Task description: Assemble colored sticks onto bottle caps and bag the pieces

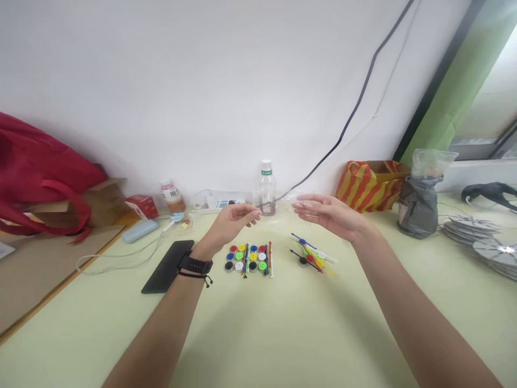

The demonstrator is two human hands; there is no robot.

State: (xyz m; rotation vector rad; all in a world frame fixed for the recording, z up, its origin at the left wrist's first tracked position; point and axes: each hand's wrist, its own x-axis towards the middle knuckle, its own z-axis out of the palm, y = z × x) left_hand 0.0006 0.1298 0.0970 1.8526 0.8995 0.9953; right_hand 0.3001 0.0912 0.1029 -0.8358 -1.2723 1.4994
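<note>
My left hand (236, 222) is raised over the table behind the coloured discs. Its thumb and fingertips come together, and whatever may lie between them is too small to tell. To the right, my right hand (327, 214) hangs in the air with fingers stretched out and apart from the thumb. Below my left hand, small round discs (239, 256) in several colours stand in two blocks, with thin coloured arrow pointers (246, 260) beside each block. Under my right hand lies a loose heap of arrow spinners (310, 258), their coloured arrows crossing over round bases.
Behind the hands are a clear bottle (266, 186) and thin clear plastic (285, 207). A black tablet-like slab (167, 268) lies near my left wrist. At left are a red bag (40, 167) and a cable; at right, a striped bag (367, 188), a grey bag (418, 207) and stacked discs (495, 253).
</note>
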